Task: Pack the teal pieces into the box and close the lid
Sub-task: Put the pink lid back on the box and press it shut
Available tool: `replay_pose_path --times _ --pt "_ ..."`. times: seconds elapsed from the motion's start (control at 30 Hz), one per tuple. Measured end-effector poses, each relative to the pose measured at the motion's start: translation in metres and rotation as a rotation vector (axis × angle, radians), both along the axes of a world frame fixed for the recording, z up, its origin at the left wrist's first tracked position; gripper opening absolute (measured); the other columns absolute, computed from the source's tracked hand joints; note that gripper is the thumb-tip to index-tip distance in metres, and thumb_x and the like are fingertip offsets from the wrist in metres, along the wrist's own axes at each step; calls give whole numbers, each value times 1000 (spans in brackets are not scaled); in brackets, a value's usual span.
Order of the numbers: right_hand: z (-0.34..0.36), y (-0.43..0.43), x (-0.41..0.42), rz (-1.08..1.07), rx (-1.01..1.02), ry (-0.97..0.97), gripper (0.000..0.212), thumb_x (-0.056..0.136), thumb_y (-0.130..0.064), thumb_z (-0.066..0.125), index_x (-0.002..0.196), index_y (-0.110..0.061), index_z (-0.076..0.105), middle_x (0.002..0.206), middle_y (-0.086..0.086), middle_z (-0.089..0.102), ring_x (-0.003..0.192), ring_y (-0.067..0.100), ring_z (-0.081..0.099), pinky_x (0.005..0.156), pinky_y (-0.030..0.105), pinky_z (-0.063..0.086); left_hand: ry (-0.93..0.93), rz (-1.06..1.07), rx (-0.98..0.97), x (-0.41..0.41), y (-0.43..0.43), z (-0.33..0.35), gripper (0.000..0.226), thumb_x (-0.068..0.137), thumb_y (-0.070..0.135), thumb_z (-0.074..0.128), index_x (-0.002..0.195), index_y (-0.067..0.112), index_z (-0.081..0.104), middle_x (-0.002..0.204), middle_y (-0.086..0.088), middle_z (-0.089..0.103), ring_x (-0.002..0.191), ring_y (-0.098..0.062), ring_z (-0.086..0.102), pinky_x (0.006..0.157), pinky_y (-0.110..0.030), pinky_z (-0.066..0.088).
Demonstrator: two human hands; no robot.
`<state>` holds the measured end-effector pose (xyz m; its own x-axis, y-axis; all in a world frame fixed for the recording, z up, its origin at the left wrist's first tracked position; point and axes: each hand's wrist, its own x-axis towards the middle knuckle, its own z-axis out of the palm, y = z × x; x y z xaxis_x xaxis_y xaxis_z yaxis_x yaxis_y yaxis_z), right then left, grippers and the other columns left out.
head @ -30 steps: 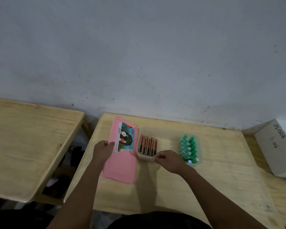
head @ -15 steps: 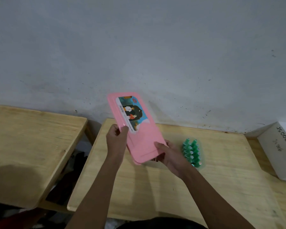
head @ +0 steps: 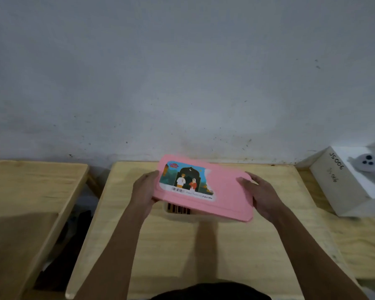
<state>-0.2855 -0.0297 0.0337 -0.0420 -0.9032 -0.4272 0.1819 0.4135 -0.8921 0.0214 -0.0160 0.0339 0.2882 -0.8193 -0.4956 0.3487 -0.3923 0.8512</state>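
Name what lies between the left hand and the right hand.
The pink lid, gripped at both ends by the left hand and right hand; head view.

scuffed grey wall (head: 182,83) behind pale wooden tables (head: 204,245)

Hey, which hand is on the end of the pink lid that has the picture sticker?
The left hand: it grips the pink lid at the sticker end, while the right hand holds the plain pink end.
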Motion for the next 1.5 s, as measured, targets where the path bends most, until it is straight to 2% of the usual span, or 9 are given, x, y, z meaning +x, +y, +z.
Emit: replay_pose_path --times 0.13,0.2,0.47,0.8,1.07,1.17,1.37,1.43,1.5 --pt "-8 -16 6 -106 -97 326 24 86 -28 70 107 -18 63 109 7 69 93 23 66 78 39 57 -628 -134 38 -14 2 -18 20 90 25 50 92 9 62 93 -8 66 87 -27 64 64 -33 49" --pt "-15 -22 15 -68 -164 465 26 90 -32 65 109 -16 63 109 5 67 94 21 64 71 31 52 -762 -111 45 -23 7 -29 22 94 23 43 94 5 55 90 -12 62 84 -30 60 59 -31 39" --pt "-48 -31 27 -12 -96 807 54 97 -43 46 140 -11 41 133 14 55 117 34 54 92 39 44 -877 -174 113 -35 12 -60 24 96 24 43 96 3 54 93 -20 66 76 -30 58 64 -31 42" --pt "-75 -28 28 -21 -62 892 42 101 -34 40 134 -9 40 124 17 60 107 35 59 84 39 46 -956 -199 31 -39 4 -71 25 98 24 40 101 2 51 88 -14 67 65 -20 55 47 -25 33" --pt "-73 -33 28 -44 -47 909 46 101 -35 40 139 -8 39 126 17 60 112 36 58 90 41 45 -974 -149 -14 -45 0 -73 22 99 26 40 98 6 50 79 -3 60 60 -13 53 45 -22 32" --pt "-74 -36 27 -16 -39 922 39 101 -31 40 131 -7 45 118 15 62 104 33 59 82 36 44 -969 -199 26 -45 -4 -77 25 99 27 38 99 5 48 81 -8 63 56 -7 50 44 -21 33" --pt "-82 -36 28 -20 -123 974 20 99 -29 35 86 -16 43 84 3 56 76 25 59 56 29 39 -1012 -206 39 -46 -4 -92 22 99 34 33 98 13 40 86 -11 66 71 -32 64 58 -40 52" --pt "-83 -36 30 13 -117 998 23 97 -33 29 98 -19 47 101 4 59 88 25 62 66 37 48 -1053 -229 55 -47 -4 -91 24 99 36 31 106 16 41 92 -9 65 77 -33 64 62 -41 53" --pt "-83 -35 32 52 -111 1076 36 100 -35 25 127 -21 46 134 4 52 115 27 56 87 48 49 -1112 -261 49 -48 -6 -89 34 99 36 30 125 17 39 112 -10 61 91 -35 63 68 -42 53"
